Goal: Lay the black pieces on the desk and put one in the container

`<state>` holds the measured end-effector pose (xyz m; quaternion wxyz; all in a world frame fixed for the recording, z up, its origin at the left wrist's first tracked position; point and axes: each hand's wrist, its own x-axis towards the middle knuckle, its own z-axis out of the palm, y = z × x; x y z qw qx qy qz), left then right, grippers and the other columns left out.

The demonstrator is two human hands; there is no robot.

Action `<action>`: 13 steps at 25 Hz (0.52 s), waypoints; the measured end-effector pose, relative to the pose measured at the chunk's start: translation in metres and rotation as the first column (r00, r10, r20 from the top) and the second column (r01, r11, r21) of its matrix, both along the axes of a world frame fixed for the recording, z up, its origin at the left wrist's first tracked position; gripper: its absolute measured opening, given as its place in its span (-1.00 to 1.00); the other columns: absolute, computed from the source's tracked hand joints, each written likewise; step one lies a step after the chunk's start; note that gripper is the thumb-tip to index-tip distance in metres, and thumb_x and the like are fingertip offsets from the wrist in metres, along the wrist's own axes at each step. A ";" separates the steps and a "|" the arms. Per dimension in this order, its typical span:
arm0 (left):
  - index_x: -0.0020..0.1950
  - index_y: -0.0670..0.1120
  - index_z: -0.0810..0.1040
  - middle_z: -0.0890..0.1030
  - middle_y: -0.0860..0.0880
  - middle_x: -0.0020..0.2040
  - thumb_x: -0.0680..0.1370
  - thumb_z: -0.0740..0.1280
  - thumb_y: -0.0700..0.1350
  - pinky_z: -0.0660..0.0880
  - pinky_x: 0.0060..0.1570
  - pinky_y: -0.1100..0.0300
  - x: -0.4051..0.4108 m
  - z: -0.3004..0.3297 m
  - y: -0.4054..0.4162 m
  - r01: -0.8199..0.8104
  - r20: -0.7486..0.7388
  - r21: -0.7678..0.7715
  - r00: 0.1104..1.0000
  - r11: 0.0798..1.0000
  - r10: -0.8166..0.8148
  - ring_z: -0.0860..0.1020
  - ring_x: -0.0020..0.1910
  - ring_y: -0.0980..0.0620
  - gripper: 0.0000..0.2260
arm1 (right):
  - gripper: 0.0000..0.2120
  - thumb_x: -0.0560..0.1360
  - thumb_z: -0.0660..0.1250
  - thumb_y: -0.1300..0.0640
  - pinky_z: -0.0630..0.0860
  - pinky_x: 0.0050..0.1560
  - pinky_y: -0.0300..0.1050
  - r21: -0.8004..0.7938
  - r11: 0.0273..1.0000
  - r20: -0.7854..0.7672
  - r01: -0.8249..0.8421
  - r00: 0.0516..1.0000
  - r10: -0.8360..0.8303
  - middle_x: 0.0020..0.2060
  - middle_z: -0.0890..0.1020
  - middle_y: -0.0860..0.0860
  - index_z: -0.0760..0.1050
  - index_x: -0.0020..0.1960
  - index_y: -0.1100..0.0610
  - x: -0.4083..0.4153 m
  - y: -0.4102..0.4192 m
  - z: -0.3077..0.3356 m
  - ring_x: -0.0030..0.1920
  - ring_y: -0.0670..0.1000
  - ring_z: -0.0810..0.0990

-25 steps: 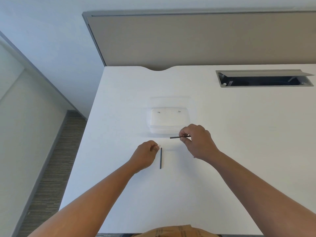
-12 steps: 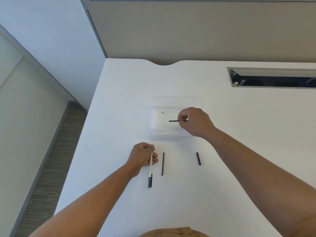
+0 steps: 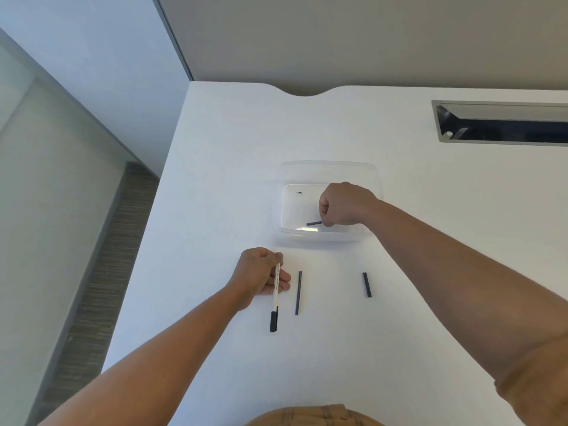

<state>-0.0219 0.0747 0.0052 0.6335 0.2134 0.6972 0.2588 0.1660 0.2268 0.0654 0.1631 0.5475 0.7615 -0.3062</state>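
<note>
Rod [image 3: 314, 223]: a short dark stick, pinched at one end by your right hand [image 3: 345, 204], which is curled down inside the clear tub [image 3: 376, 179], so the rod sits low over the tub floor. It looks light, thin and stiff, and probably smooth, so a fingertip pinch near the end should do, though it could roll or slip if you loosen your grip.

Your left hand [image 3: 261, 275] rests on the desk [image 3: 430, 302], fingers curled round a white pen [image 3: 276, 281] near its upper end; the pen's black cap [image 3: 273, 321] points back toward you. The pen also looks light and rigid.

Just right of the pen lies a long dark rod [image 3: 298, 293], apart from your fingers. Further right lies a short black piece [image 3: 366, 284], well apart from both hands. A tiny dark speck [image 3: 299, 192] sits in the tub's far left corner. The tub's walls stand between your right hand and the desk. A cable slot [image 3: 504, 124] is set at the far right.
</note>
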 end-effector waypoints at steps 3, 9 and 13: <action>-0.06 -0.23 0.55 0.73 -0.27 -0.23 0.61 0.33 -0.12 0.60 -0.41 0.17 0.000 -0.001 0.000 -0.001 -0.002 0.001 1.000 1.000 0.001 0.71 -0.35 -0.19 -0.82 | -0.87 0.36 0.47 0.19 0.41 -0.27 -0.16 -0.010 1.000 0.011 -0.009 1.000 0.009 -0.26 0.63 -0.08 0.58 -0.28 0.00 -0.002 0.001 -0.004 -0.20 0.04 0.58; -0.07 -0.23 0.54 0.72 -0.28 -0.25 0.61 0.32 -0.12 0.58 -0.44 0.18 0.001 -0.002 0.000 -0.010 0.003 0.011 1.000 1.000 0.010 0.70 -0.39 -0.18 -0.83 | -0.88 0.35 0.46 0.18 0.45 -0.27 -0.16 0.026 0.999 -0.078 0.019 0.997 -0.017 -0.32 0.65 -0.10 0.59 -0.31 0.01 0.005 -0.003 0.000 -0.24 0.03 0.61; -0.06 -0.23 0.54 0.72 -0.28 -0.25 0.62 0.32 -0.12 0.59 -0.41 0.17 0.002 -0.003 -0.001 -0.017 -0.002 0.028 1.000 0.999 0.018 0.69 -0.39 -0.18 -0.83 | -0.85 0.45 0.48 -0.01 0.52 -0.22 -0.09 0.134 0.974 -0.322 0.182 0.937 -0.131 -0.27 0.68 -0.09 0.59 -0.24 0.02 0.013 -0.020 0.006 -0.23 -0.02 0.62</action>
